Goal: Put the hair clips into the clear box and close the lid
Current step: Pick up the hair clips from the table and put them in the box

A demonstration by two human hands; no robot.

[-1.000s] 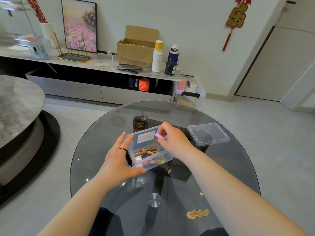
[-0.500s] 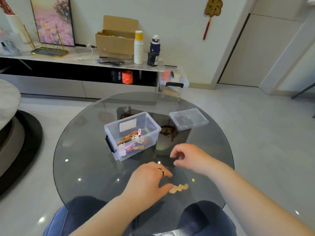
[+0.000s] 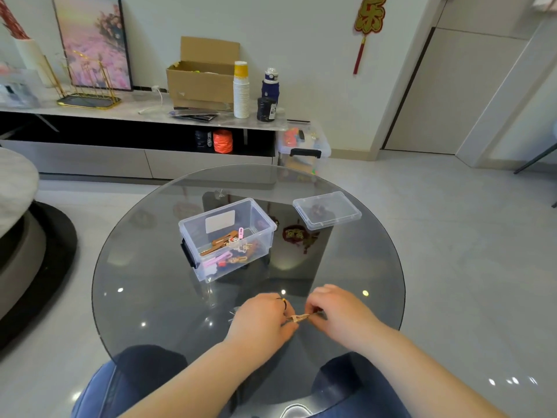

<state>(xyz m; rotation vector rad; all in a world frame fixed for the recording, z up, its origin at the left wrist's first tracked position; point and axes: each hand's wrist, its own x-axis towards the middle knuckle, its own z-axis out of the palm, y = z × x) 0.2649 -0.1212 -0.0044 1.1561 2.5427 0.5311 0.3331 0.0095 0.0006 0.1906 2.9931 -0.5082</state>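
On the glass table [image 3: 144,297] the box [image 3: 226,239] stands open with clips inside, and its lid [image 3: 327,210] lies apart to the right. Both hands have now met near the front edge: left hand [image 3: 261,321] and right hand [image 3: 337,312] pinch the wavy clip [image 3: 299,317] between their fingertips, lifted since half a second ago.

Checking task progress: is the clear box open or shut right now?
Open. The clear box has no cover; its lid lies flat on the glass table, apart to its right. Clips show inside.
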